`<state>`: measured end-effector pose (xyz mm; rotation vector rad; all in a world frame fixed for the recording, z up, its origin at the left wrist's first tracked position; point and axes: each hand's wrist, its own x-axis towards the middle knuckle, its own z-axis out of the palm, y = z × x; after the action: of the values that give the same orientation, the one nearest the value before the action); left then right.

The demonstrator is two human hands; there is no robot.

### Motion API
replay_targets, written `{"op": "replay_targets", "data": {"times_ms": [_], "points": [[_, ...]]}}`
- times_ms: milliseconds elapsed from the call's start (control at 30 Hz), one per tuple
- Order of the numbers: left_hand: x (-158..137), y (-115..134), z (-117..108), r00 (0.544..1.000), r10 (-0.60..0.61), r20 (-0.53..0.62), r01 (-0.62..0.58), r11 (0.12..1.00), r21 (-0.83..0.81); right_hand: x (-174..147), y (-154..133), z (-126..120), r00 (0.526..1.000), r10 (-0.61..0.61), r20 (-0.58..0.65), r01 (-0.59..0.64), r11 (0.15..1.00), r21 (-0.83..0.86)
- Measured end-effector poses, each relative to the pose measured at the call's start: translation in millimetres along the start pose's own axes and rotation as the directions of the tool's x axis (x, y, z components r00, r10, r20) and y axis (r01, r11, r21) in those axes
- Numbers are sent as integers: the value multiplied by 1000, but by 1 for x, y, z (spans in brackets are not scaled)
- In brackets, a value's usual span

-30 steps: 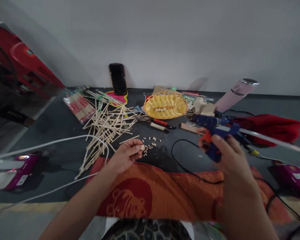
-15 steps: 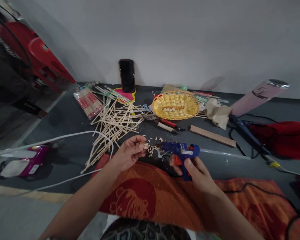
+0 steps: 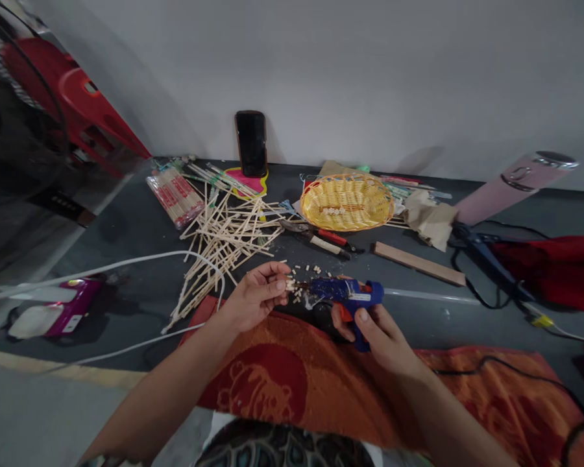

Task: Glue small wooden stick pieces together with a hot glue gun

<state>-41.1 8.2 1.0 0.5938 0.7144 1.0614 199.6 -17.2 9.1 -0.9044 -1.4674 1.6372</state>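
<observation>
A blue glue gun is gripped in my right hand, with fingers around its handle by the orange trigger. Its nozzle points left and meets, or nearly meets, a small cluster of cut wooden stick pieces. My left hand pinches that cluster between thumb and fingers; the fingers hide part of it. A clear glue stick runs out of the gun's back end. Short cut stick bits lie scattered on the dark table just beyond the nozzle.
Long thin wooden sticks lie piled left of centre, beside a packaged bundle. A yellow woven basket, pliers, a wooden bar, a phone and a pink flask stand farther back. A white cable crosses at left.
The glue gun has moved slightly left, bringing its nozzle up to the stick pieces in my left hand. The whole view has shifted a little.
</observation>
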Motion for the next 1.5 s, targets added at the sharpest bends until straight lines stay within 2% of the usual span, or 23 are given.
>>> {"op": "replay_targets", "data": {"times_ms": [1500], "points": [[2,-2,-2,998,31,-54,-29,999,26,-1,3,-3,999,-22,32,22,1000,2]]}}
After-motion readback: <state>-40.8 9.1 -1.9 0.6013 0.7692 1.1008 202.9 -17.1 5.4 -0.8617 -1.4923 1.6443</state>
